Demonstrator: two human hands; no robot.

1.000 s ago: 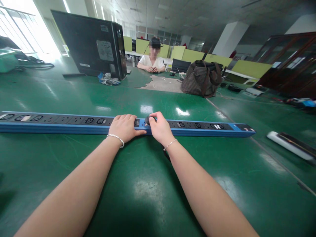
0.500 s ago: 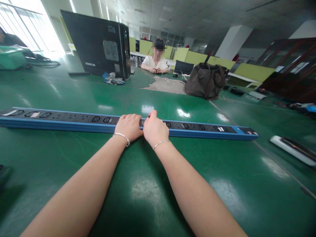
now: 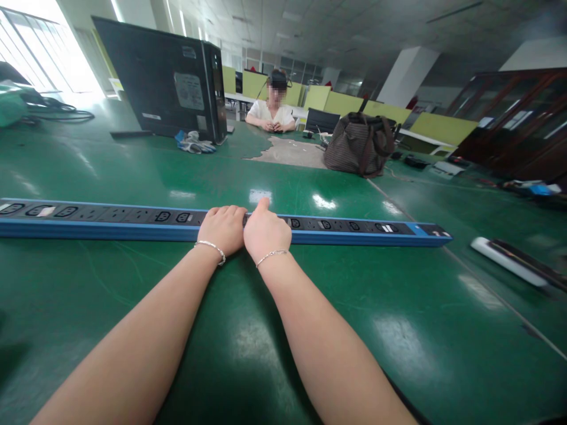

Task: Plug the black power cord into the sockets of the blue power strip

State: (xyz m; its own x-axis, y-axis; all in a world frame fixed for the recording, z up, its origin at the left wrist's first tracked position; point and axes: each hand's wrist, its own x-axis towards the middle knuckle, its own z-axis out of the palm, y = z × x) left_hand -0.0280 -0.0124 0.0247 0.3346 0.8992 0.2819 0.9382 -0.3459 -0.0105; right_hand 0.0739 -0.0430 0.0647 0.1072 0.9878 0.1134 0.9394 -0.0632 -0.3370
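Note:
A long blue power strip (image 3: 376, 237) with a black face and several sockets lies across the green table. My left hand (image 3: 222, 229) is curled over the strip near its middle, gripping it, with the fingers on the far side. Beside it, touching or nearly so, my right hand (image 3: 267, 233) is closed over the strip's sockets with the thumb side up. Its fingertips are hidden behind the hand, so whatever they hold cannot be made out. Each wrist wears a thin bracelet.
A black computer tower (image 3: 159, 82) stands at the back left with gloves (image 3: 195, 143) beside it. Across the table sits a person (image 3: 272, 109). A brown bag (image 3: 361, 144) is at the back right, and a white bar-shaped object (image 3: 509, 262) lies at right.
The view has shifted slightly, so the whole scene sits further left. My right hand has rolled a little over the strip; the left hand keeps its hold.

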